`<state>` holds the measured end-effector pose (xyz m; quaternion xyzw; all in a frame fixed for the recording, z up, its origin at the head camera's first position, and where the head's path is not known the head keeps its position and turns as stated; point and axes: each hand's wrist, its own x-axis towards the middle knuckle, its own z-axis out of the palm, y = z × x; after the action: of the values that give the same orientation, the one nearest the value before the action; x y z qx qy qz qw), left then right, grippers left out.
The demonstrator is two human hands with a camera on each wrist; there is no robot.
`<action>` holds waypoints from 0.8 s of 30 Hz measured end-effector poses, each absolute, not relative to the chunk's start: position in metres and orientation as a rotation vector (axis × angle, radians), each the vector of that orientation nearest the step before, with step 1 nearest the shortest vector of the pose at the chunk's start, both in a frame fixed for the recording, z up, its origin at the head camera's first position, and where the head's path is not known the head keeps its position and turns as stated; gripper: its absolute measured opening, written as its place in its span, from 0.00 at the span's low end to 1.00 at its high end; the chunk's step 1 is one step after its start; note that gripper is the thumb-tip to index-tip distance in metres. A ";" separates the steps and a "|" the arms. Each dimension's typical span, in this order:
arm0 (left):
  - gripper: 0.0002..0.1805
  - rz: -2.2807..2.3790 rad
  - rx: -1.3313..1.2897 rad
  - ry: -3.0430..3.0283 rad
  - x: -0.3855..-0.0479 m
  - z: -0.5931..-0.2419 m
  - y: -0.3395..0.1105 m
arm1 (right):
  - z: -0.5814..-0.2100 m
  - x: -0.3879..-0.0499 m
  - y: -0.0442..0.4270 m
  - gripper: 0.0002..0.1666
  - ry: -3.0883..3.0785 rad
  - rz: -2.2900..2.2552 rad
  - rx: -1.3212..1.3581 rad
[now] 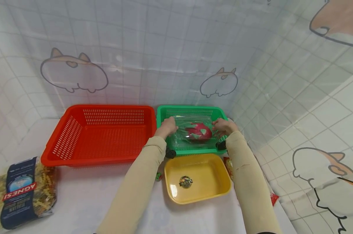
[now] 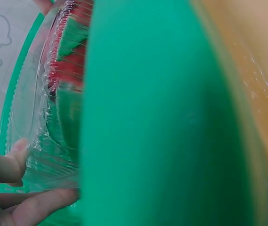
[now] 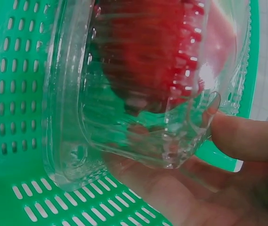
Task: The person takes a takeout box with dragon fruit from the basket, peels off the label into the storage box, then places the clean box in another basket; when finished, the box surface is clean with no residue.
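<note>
A clear plastic clamshell box (image 1: 182,125) with a pink-red thing (image 1: 205,133) inside lies within the green basket (image 1: 191,107); what that thing is I cannot tell. My left hand (image 1: 167,127) grips the box's left end, the thumb above and fingers below in the left wrist view. At the opposite end, my right hand (image 1: 224,126) holds a corner, its thumb (image 3: 247,136) on the lid side and fingers under the box. In the right wrist view the box tilts over the slotted basket wall. The basket's green side hides much of the left wrist view.
Left of the green basket stands a large red basket (image 1: 115,138). A yellow tub (image 1: 202,178) with a round sticker sits in front. A bag of Agnesi pasta (image 1: 21,191) lies at far left. Packets (image 1: 229,165) lie partly hidden beside my right forearm.
</note>
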<state>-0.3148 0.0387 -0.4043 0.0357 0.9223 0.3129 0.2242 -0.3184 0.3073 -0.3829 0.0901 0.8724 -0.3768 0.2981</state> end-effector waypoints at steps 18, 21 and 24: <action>0.29 0.871 0.180 2.562 -0.307 -0.401 0.033 | -0.382 -0.315 0.308 0.33 2.287 -1.024 0.200; 0.29 0.890 0.190 2.544 -0.307 -0.398 0.031 | -0.379 -0.315 0.308 0.33 2.279 -1.031 0.196; 0.28 0.943 0.173 2.526 -0.307 -0.396 0.030 | -0.372 -0.314 0.312 0.33 2.269 -1.043 0.177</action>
<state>-0.3067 0.0299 -0.3963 0.0626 0.9124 0.3407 0.2178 -0.3138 0.3115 -0.3722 0.0672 0.8607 -0.3954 0.3136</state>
